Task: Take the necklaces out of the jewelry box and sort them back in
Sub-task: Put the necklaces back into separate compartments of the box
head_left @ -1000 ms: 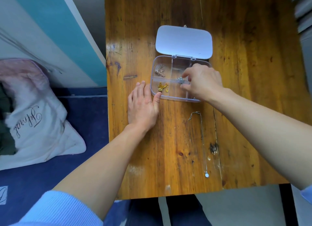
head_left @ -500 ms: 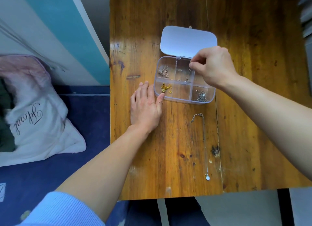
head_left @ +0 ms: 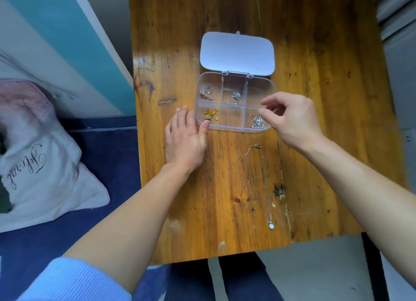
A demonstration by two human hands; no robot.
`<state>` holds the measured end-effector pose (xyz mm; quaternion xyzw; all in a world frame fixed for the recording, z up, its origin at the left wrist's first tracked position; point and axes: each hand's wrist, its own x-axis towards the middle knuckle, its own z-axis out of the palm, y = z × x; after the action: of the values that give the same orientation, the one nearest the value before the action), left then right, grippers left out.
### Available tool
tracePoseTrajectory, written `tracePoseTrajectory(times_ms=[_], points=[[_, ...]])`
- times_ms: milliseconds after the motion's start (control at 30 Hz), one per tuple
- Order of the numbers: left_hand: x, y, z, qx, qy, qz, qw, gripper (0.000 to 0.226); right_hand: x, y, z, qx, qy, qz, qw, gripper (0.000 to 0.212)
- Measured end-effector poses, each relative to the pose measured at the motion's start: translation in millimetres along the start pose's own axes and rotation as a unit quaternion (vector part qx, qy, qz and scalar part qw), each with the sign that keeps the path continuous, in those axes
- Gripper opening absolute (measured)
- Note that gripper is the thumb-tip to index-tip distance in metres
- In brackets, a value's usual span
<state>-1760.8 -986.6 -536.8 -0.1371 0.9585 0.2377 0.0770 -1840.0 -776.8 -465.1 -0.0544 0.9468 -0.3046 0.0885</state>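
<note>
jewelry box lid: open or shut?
Open. The lid is swung back flat on the table behind the jewelry box, compartments exposed.

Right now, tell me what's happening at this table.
A person is sorting necklaces at an open clear jewelry box on a wooden table. The left hand lies flat, thumb against the box's near-left corner. The right hand hovers pinched over the box's right side; whether it holds a chain is unclear. One silver necklace lies stretched on the table; four compartments hold jewelry.
</note>
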Motion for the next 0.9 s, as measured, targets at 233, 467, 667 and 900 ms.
tracePoseTrajectory(times_ms=[233, 467, 667, 900], points=[[-23, 18, -13, -0.078, 0.089, 0.027, 0.993, 0.048, -142, 54, 16, 0.023, -0.009, 0.163, 0.986, 0.007], [-47, 54, 6, 0.007, 0.021, 0.161, 0.987, 0.031, -222, 65, 49, -0.015, -0.048, 0.265, 0.963, 0.019], [-37, 67, 9, 0.052, 0.076, 0.199, 0.976, 0.027, -232, 63, 60, -0.016, -0.030, 0.284, 0.958, 0.011], [-32, 96, 31, 0.114, -0.086, 0.318, 0.937, 0.027, -234, 60, 60, -0.045, -0.044, 0.301, 0.951, 0.011]])
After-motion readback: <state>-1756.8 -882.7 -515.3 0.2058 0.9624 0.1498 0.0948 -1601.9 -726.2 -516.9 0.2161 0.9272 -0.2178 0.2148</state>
